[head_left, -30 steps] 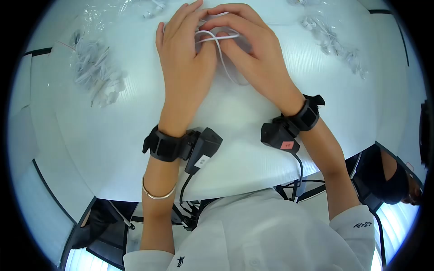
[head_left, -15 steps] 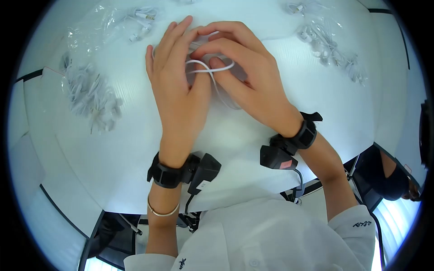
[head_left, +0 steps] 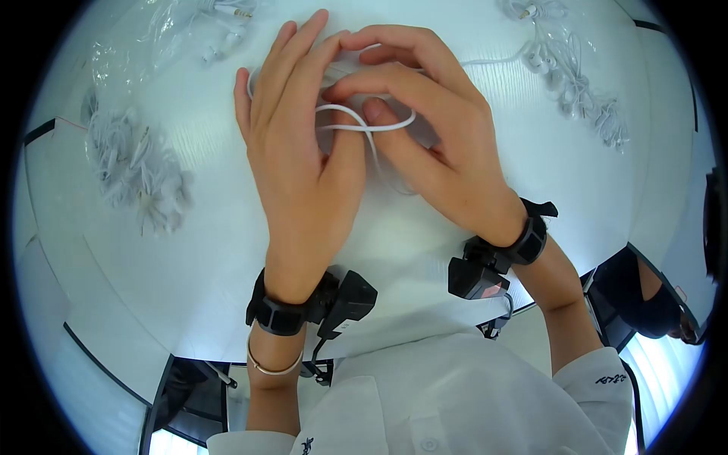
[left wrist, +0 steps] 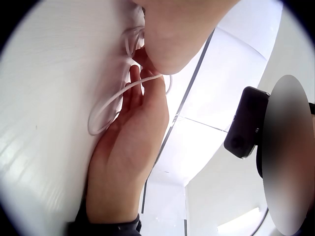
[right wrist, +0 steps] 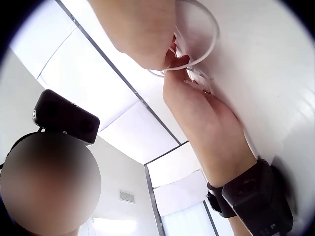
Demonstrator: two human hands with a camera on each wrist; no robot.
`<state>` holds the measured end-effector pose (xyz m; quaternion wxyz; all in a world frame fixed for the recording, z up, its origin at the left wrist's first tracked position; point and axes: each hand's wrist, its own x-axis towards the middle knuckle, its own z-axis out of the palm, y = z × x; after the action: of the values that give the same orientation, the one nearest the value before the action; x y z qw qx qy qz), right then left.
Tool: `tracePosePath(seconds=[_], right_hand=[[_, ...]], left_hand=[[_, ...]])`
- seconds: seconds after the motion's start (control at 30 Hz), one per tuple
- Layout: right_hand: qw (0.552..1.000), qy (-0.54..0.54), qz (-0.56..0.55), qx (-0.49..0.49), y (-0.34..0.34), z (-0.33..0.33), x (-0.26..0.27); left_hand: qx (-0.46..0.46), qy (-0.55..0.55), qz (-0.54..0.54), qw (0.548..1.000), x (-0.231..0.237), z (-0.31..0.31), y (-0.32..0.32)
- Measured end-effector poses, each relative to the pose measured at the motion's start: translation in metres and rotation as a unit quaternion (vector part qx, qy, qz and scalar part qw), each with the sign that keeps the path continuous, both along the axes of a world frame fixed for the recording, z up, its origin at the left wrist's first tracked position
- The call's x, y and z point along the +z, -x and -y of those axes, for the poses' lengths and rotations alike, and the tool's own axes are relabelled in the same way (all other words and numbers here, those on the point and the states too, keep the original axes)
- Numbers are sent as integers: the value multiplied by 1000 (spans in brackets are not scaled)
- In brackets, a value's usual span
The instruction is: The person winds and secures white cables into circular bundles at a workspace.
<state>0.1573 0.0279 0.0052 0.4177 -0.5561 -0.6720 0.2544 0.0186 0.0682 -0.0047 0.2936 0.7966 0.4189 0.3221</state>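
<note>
A white earphone cable (head_left: 366, 129) lies crossed in a loop between the two hands, near the top middle of the head view. My left hand (head_left: 299, 167) holds it, long fingers stretched forward and the thumb under the crossing strands. With bent fingers, my right hand (head_left: 455, 144) grips the cable, its thumb against the loop. The hands' index fingertips come together at the far side. A gold-tipped plug (right wrist: 205, 91) shows by the left hand in the right wrist view. In the left wrist view, a cable loop (left wrist: 92, 123) hangs close to the table. The palms hide much of the coil.
Bundled white earphones (head_left: 140, 171) in clear plastic lie at the left of the white table (head_left: 409, 303). More bundles (head_left: 572, 91) lie at the right, and another plug (head_left: 241, 13) shows at the upper left. Black cameras (head_left: 349, 303) are strapped to the wrists.
The head view has tilted, so hands and bundles appear lower than a second ago. My right hand has shifted slightly right and the cable loop reaches farther right. Both hands keep hold of the cable.
</note>
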Motion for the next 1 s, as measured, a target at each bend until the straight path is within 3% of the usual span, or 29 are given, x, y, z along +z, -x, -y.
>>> tracePosePath(seconds=[0.2,0.33,0.43,0.6,0.8,0.9,0.97,1.0], right_hand=[[1000,-16,-3,-8,0,1,1],[995,-89,0,-50,6,-1,-3],[992,-107,9,-69,9,-2,-6],[992,-108,10,-68,9,-1,-5],[995,-85,13,-57,6,-1,2],[986,-156,-30,-58,9,-8,-17],[987,-139,-59,-52,7,-7,-23],[994,-79,-68,-42,5,-4,-12]], left_hand=[[-25,-45,51,997,-7,-6,0],[-13,-15,18,1000,-2,-1,2],[-18,-55,11,998,-9,-5,5],[-9,2,10,1000,-2,-2,3],[-21,-17,49,998,-10,-6,4],[-18,17,-5,1000,4,-3,3],[-33,-16,-60,998,0,-9,11],[-24,0,-36,999,0,-7,11]])
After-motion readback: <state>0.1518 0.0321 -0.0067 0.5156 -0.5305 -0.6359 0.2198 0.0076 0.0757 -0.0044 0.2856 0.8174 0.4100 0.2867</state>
